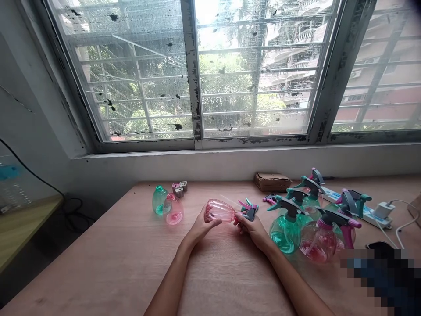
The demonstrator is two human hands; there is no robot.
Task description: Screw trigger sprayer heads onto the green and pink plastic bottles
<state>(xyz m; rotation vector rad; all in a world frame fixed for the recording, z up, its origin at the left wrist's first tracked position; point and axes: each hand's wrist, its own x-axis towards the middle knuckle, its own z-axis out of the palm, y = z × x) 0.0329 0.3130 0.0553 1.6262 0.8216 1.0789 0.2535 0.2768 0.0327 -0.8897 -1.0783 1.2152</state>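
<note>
A clear pink spray bottle body [217,211] lies on its side between my hands, its neck toward the right. My left hand [200,228] is closed around its base end, thumb along the near side. At the neck, the fingers of my right hand [247,224] are pinched together; whether they also hold a small part there is hidden. Just behind the right hand are pink, green and grey trigger spray heads [249,208], with a thin clear tube reaching left from them.
A green bottle body [159,202] and another pink bottle body [173,210] stand at left, near small stacked blocks [178,189]. Several assembled spray bottles [285,232] crowd the right, before a power strip [370,216]. A brown cardboard box [272,181] lies by the wall.
</note>
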